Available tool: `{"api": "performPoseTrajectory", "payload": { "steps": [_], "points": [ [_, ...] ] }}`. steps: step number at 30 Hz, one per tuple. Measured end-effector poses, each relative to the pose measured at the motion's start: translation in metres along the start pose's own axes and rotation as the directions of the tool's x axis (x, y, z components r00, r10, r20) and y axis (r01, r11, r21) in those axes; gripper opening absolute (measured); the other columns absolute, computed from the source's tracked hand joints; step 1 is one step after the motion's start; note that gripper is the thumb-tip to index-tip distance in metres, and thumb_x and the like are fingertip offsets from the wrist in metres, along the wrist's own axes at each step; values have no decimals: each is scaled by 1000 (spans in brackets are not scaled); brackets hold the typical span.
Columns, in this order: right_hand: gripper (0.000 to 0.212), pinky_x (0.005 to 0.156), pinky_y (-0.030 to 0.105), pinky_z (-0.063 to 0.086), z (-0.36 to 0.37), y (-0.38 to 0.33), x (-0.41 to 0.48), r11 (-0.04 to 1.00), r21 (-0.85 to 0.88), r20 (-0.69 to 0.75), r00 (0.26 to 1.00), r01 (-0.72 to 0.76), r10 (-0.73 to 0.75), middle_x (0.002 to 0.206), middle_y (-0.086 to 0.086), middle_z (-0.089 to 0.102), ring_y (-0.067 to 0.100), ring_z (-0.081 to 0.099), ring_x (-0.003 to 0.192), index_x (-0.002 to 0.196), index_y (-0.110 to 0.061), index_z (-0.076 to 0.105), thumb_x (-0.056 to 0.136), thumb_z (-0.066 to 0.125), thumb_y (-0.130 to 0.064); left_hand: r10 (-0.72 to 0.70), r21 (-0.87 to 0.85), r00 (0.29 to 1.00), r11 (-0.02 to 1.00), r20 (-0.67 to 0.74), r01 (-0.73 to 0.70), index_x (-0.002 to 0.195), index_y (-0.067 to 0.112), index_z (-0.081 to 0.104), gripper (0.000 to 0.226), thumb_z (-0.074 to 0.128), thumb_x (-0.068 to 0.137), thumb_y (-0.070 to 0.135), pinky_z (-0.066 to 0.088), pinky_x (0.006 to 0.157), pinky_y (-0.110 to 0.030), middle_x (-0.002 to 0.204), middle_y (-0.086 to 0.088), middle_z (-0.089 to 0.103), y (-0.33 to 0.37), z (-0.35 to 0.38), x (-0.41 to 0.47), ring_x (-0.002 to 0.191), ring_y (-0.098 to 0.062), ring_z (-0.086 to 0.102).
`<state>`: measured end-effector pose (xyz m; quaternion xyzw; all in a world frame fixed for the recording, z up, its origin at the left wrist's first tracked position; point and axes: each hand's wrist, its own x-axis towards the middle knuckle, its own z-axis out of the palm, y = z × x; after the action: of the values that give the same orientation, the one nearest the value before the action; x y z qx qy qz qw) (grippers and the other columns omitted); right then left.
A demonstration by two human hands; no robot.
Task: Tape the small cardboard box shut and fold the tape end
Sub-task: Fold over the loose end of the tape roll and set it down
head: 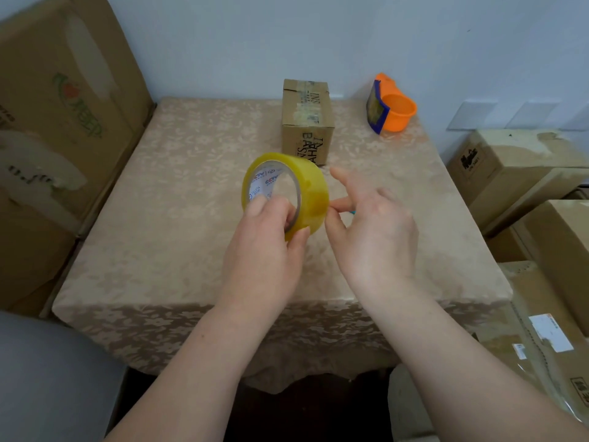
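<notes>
Now the left hand (267, 247) clamps the yellow clear-tape roll (285, 194); right hand (373, 224) fingers (342, 204), spread, touch its near rim; the small brown cardboard box (307, 121) sits just beyond.

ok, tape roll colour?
Translucent yellow tape roll with a white printed core, held in the left hand; head view shows it.

Open tabletop (153, 218) left, small box (306, 119) and orange dispenser (390, 105) possibly blocking rear

Storeroom: stacked cardboard cartons (60, 129) around
</notes>
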<state>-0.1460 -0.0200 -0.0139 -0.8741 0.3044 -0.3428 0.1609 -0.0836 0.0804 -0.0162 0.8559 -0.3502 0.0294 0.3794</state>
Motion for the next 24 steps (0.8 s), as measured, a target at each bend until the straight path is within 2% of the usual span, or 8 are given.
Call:
{"api": "performPoseTrajectory", "payload": {
  "steps": [5,9,12,15,17,21,24],
  "points": [
    [52,48,24,40,0,-2,0,985,-160,-19,998,58,-62,58,-3,64,24,61,65,106,-23,65,58,69,-7,31,15,999,999,23,-31,81,15,49,15,63,80,19,45,68,-42,88,-1,49,2,0,-2,81,-22,49],
    [51,49,26,42,0,-3,0,981,-145,-9,992,126,-129,61,-2,64,25,61,67,102,-18,69,53,64,-7,4,0,1000,1000,19,-4,76,17,44,19,62,80,21,33,61,-30,80,2,45,0,4,0,71,-16,41],
    [47,58,27,47,-2,-5,0,989,-45,34,990,138,-136,69,-2,66,24,63,75,103,-18,70,58,62,-10,-111,-138,993,984,34,115,72,11,50,18,65,77,19,35,59,-32,71,-3,52,-8,9,6,66,-20,46],
    [38,73,28,44,-4,-1,6,991,117,149,988,-62,44,73,-6,66,20,61,87,103,-25,69,67,64,-14,-161,-230,984,957,76,174,74,11,54,18,67,78,21,43,60,-40,69,-7,57,-11,12,7,65,-24,51],
    [30,76,25,41,-5,4,11,980,162,203,976,-117,83,74,-7,66,18,59,89,100,-27,70,72,65,-18,-152,-226,986,960,72,165,75,11,53,18,67,78,21,43,61,-40,69,-7,56,-12,12,7,66,-24,51],
    [18,75,24,37,-3,8,11,990,124,234,972,-67,37,79,-7,70,21,57,93,96,-25,73,81,66,-20,-150,-208,987,965,60,159,73,12,52,17,67,77,19,41,62,-35,67,0,50,-14,12,7,66,-20,47],
    [11,69,22,31,1,12,10,996,91,168,985,13,-28,77,-2,70,25,56,85,85,-21,74,80,66,-15,-156,-213,985,963,69,167,74,13,52,16,67,78,20,42,62,-35,68,1,50,-14,13,6,66,-19,47]
  ]
}}
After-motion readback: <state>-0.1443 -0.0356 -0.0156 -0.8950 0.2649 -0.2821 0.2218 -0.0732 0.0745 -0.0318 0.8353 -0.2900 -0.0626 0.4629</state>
